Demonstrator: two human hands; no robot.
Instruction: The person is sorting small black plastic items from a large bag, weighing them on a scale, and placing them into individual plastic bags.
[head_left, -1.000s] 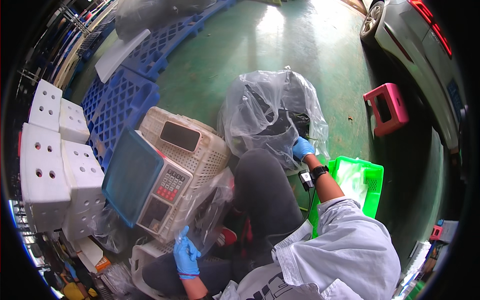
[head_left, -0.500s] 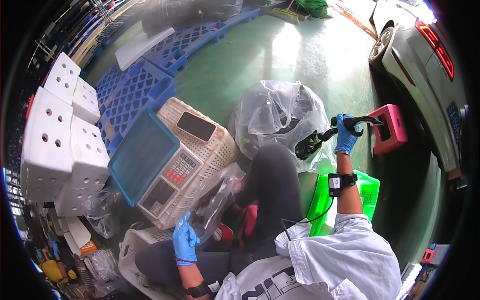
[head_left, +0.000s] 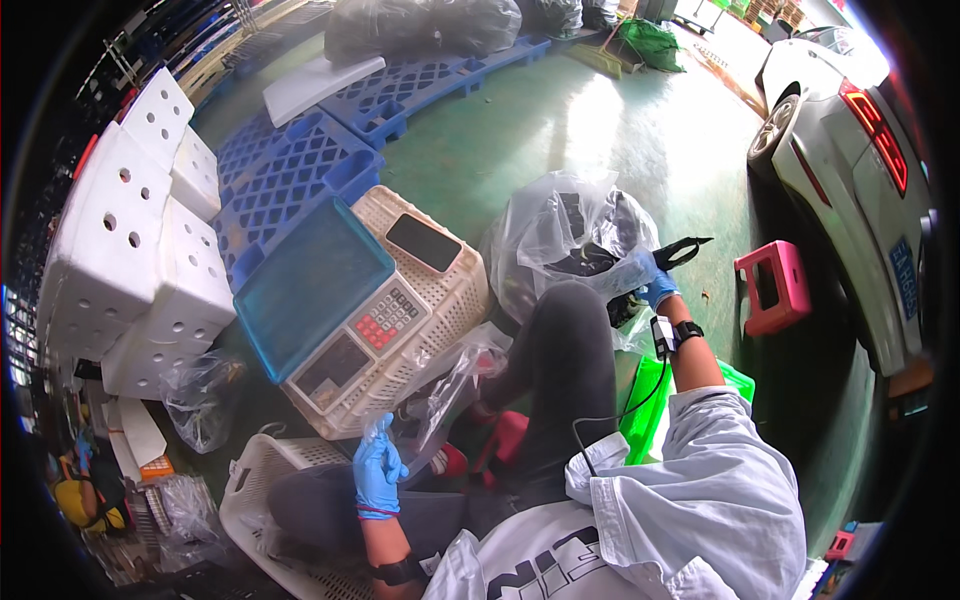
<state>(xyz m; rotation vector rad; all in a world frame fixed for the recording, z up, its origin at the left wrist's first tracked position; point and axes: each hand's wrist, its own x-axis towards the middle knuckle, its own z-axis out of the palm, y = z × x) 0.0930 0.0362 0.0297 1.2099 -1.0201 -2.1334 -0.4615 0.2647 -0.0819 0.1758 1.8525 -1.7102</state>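
Note:
My left hand (head_left: 378, 478), in a blue glove, is closed with its fingertips pinching the edge of a clear plastic bag (head_left: 452, 388) that hangs beside my legs. My right hand (head_left: 655, 285), also blue-gloved, is at the right rim of a large clear plastic sack (head_left: 530, 235). Out of its closed fingers sticks a dark, long, glossy piece (head_left: 682, 252) with a pointed end; its kind is unclear. Dark contents show inside the sack, partly hidden by crumpled plastic. My right fingers are partly hidden too.
A scale with a blue pan (head_left: 315, 290) and a phone (head_left: 424, 243) rest on a cream crate (head_left: 465, 285). White foam boxes (head_left: 120, 215) and blue pallets (head_left: 290, 175) stand left. Right are a pink stool (head_left: 778, 288), green basket (head_left: 643, 410) and parked car (head_left: 850, 190).
My right hand has come back left and nearer, to the sack's rim, with the dark long piece in it. My left hand stays at the clear bag. The whole view has shifted slightly.

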